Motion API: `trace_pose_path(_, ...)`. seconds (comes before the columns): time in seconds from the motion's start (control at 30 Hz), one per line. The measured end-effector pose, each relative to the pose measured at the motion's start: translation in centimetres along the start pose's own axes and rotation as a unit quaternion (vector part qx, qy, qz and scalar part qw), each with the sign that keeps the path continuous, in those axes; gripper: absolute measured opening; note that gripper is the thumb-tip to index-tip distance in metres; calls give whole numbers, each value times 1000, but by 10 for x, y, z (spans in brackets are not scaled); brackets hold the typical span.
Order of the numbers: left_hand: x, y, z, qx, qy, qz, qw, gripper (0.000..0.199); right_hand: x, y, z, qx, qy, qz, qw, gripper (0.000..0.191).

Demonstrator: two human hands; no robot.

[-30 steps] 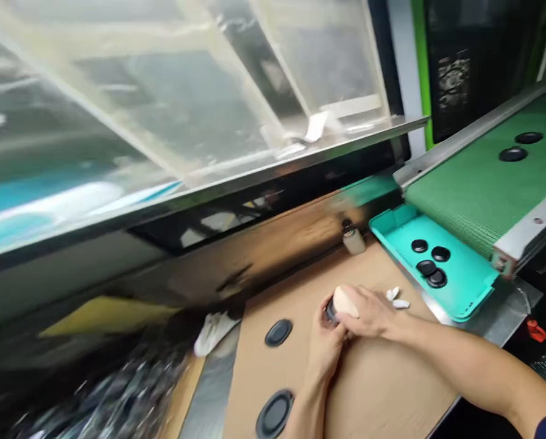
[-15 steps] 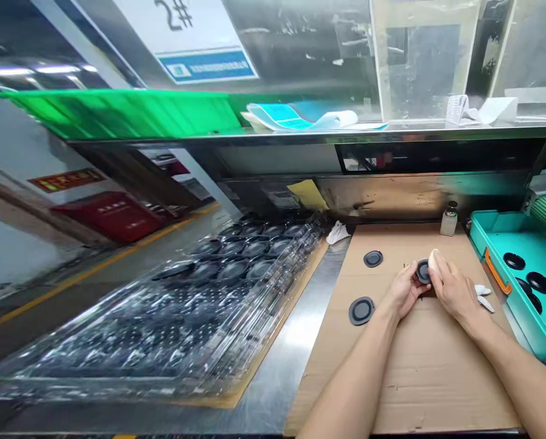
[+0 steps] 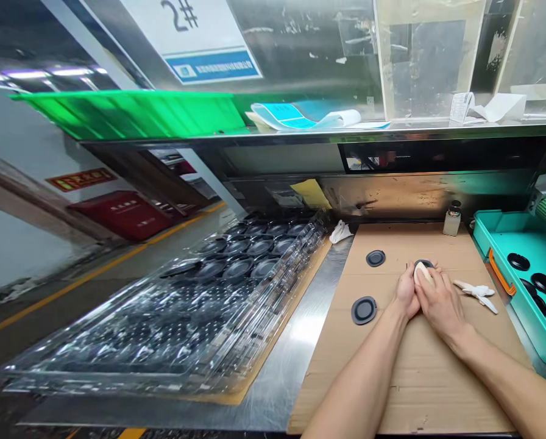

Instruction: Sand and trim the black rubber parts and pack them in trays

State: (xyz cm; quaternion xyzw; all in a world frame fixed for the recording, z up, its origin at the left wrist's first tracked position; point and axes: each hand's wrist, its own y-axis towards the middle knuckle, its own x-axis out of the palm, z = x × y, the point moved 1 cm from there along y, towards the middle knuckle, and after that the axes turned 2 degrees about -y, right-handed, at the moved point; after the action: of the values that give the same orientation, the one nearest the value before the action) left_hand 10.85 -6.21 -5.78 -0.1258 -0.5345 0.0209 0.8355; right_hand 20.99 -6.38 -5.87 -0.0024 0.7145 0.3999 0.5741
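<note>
My left hand (image 3: 406, 295) is closed round a dark round disc (image 3: 423, 263), mostly hidden behind my fingers. In my right hand (image 3: 440, 308) is a cream-coloured rounded pad (image 3: 421, 274), pressed against or right in front of the disc; the exact contact is hidden. Both hands touch each other above a cardboard sheet (image 3: 419, 390). To their left lie a small dark disc (image 3: 375, 258) and a larger one with a raised ring (image 3: 363, 310). Beside my right hand lies a white object with thin arms (image 3: 478, 291), its kind unclear.
A clear plastic tray (image 3: 131, 378) with rows of dark discs stands at left. A teal bin (image 3: 540, 332) with several black discs is at right. A small black-capped bottle (image 3: 452, 219) and a crumpled white piece (image 3: 340, 232) stand near the back panel.
My hands have come closer together, and the right hand with the pad has shifted left over the disc. More of the white object now shows. The view has shifted slightly.
</note>
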Motion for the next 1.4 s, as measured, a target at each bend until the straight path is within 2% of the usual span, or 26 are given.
trace_pose_path(0.13, -3, 2, 2, -4, -5, -10, 1000, 47, 4, 2, 1, 34, -1, 19, 999, 43)
trace_pose_path(0.27, -5, 7, -1, -5, -10, 6, 1000, 49, 5, 3, 5, -8, 5, 12, 1000, 43)
trace_pose_path(0.4, -5, 13, -5, -1, 3, 23, 1000, 49, 1, 2, 13, 9, -10, 33, 999, 43)
trace_pose_path(0.5, -5, 17, -6, -9, -5, 13, 1000, 53, 0, 3, 16, -38, -11, 23, 999, 42)
trace_pose_path(0.6, -5, 18, -6, -1, 1, 14, 1000, 50, -1, 5, 18, -1, -31, 46, 998, 42)
trace_pose_path(0.73, -3, 14, -5, -8, 13, 13, 1000, 56, -4, 3, 16, -33, -27, 13, 999, 42)
trace_pose_path(0.83, 0, 12, -4, -1, 13, 20, 1000, 49, -4, 3, 19, -2, -36, 36, 999, 43)
trace_pose_path(0.97, 0, 14, -4, -13, 23, 7, 1000, 56, -2, 4, 25, -34, -7, 31, 999, 46)
trace_pose_path(1.07, -1, 15, -3, 5, 29, 10, 1000, 50, -3, 5, 30, 1, 9, 55, 998, 48)
trace_pose_path(1.2, -1, 18, -4, -11, 35, -5, 999, 55, -5, 1, 33, 8, 91, -9, 996, 52)
trace_pose_path(1.3, -3, 20, -4, 19, 35, -5, 999, 49, -4, 2, 38, 74, 150, -26, 986, 63)
trace_pose_path(1.4, -5, 18, -5, 19, 51, -10, 998, 43, -7, 5, 37, 94, 192, -97, 972, 53)
